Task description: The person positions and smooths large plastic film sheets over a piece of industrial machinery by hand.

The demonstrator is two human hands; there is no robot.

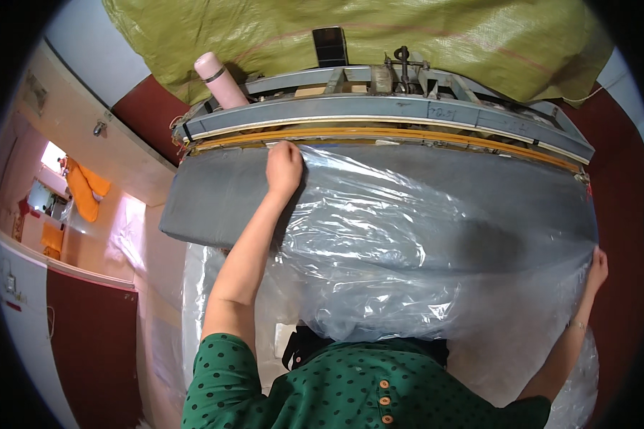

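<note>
A large sheet of clear plastic film (379, 222) lies over the dark grey padded surface (215, 193) and hangs down in front of me. At the film's far left corner, close to the orange strips, my left hand (285, 168) is closed on its edge. My right hand (599, 266) is far out to the right, beside the padded surface's right end. Its fingers pinch the film's right edge and pull it into taut creases. The film is loose and wrinkled in the middle.
Behind the surface runs a long blue-grey metal frame (336, 111) with orange strips (408, 134) along its front and a metal clamp (404, 68). A pink bottle (222, 82) and a dark phone (330, 46) stand there. Yellow-green woven sheeting (436, 36) hangs behind. At left is a door (86, 121).
</note>
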